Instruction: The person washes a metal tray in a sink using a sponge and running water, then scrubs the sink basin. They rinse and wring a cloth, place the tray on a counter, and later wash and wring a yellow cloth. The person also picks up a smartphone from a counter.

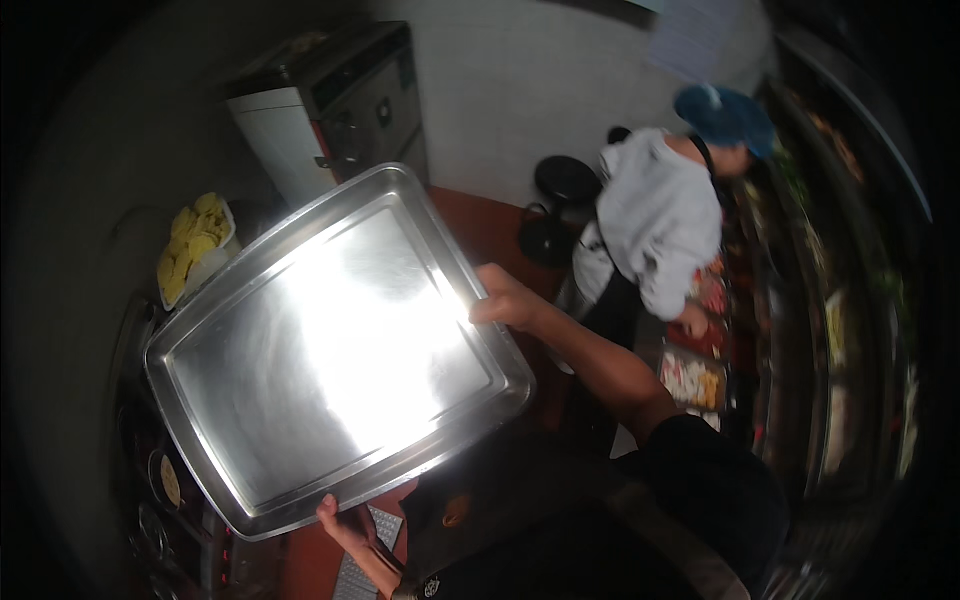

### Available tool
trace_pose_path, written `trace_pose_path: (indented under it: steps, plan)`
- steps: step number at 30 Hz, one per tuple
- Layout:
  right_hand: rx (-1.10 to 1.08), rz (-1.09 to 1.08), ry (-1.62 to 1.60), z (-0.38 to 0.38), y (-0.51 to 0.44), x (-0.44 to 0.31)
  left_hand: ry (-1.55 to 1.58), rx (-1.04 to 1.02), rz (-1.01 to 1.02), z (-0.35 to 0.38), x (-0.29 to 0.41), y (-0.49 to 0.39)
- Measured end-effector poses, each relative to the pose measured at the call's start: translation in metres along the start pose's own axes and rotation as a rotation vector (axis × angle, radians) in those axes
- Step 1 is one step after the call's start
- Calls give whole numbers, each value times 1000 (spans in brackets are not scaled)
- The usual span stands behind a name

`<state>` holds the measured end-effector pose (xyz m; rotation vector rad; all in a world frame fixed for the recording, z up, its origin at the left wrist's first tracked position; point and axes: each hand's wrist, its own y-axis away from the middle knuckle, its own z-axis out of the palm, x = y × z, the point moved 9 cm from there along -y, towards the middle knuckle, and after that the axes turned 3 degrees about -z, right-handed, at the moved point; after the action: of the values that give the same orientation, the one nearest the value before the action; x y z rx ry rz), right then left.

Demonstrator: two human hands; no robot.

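Note:
A large rectangular stainless steel tray is held tilted in front of me, its bare inner base facing me and glaring with reflected light. My right hand grips its right rim, thumb over the edge. At the bottom rim, my left hand holds on with the thumb on top and the other fingers largely hidden beneath. The tray hides much of what lies behind it. Just past its upper left edge is a white container heaped with yellow sliced food.
A person in a blue hair cap stands at right, one hand over food pans. Shelves run behind them. Upper left stands a metal appliance; lower left, a dark cooking unit with red lights. Black stools stand on the red floor.

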<state>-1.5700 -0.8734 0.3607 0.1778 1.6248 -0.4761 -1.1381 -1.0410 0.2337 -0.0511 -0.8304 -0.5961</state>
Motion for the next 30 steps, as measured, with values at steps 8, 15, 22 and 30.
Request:
trace_pose_path:
  steps: [8, 15, 22, 30]
  plan:
    - [-104, 90, -34, -129, -149, 41, 17, 270, 100, 79, -85, -62]
    - [-233, -47, -174, -262, -292, 89, 133, 238, 256, 197, -174, -174]
    - [-350, -29, -229, -372, -342, 101, 83, 381, 266, 284, -231, -201]
    - [-348, 19, -287, -349, -333, 145, 228, 655, 670, 254, -199, -164]
